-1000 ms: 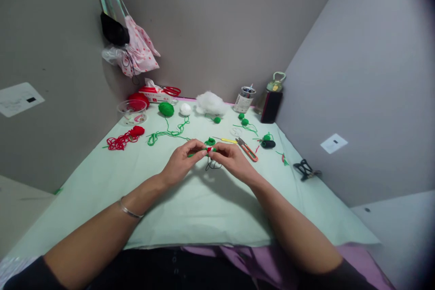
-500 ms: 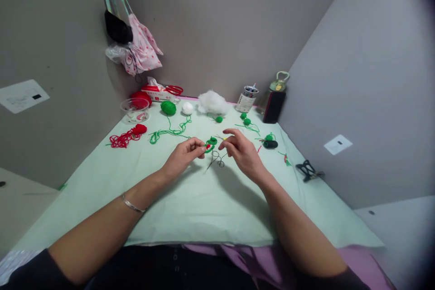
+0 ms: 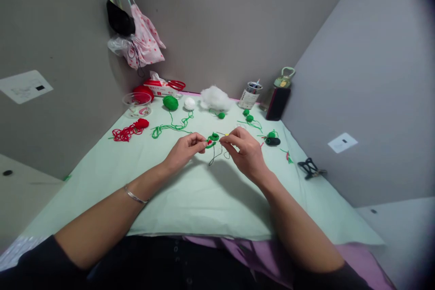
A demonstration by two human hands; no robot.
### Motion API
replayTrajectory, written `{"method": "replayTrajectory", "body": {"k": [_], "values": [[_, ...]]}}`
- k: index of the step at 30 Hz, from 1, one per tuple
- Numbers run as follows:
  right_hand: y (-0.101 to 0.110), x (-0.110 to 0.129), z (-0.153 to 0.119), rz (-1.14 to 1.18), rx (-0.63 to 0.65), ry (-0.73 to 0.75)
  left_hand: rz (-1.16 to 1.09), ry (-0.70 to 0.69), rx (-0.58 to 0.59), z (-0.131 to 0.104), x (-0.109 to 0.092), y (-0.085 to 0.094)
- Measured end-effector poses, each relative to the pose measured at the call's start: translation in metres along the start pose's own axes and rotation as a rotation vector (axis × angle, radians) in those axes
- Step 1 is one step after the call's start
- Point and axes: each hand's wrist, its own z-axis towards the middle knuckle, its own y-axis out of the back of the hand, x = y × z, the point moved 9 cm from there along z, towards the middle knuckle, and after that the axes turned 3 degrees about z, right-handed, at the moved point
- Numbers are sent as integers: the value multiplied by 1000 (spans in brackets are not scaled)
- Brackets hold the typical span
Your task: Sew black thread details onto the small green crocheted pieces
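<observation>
My left hand is closed, thumb and fingertips pinching a small crocheted piece in green, white and red. Close to its right edge, my right hand has thumb and forefinger pressed together on a black thread. That thread hangs in loops beneath the piece; whether a needle is in the fingertips is too small to tell. A round green crocheted bit shows just behind the piece. Past the right fingertips lies a thin crochet hook with a yellow part, partly covered by the hand.
Along the back stand a green yarn ball, a white ball, stuffing, a can and a phone. Red yarn and a clear tub are left; a black thread spool and claw clip right.
My right hand's fingers have gone from spread to pinched together, and the hand has come nearer the crocheted piece. The black thread's loops have shifted. The view has tilted slightly.
</observation>
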Motion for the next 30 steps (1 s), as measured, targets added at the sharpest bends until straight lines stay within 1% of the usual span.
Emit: {"method": "replayTrajectory", "body": {"k": [3,9,15,22,26,30], "values": [[0,0,0,-8,11,-13,19,1,-4,0,0,1],[-6,-4,1,-13,72,-69,44,1,-11,-2,-4,1],[-8,-5,0,-16,97,-64,54,4,0,-2,-3,1],[-5,-4,0,35,78,-69,28,12,43,-1,-1,-3],[2,-5,1,75,47,-81,-3,2,37,1,-2,-1],[3,-3,1,71,48,-68,8,4,42,1,-1,-1]]}}
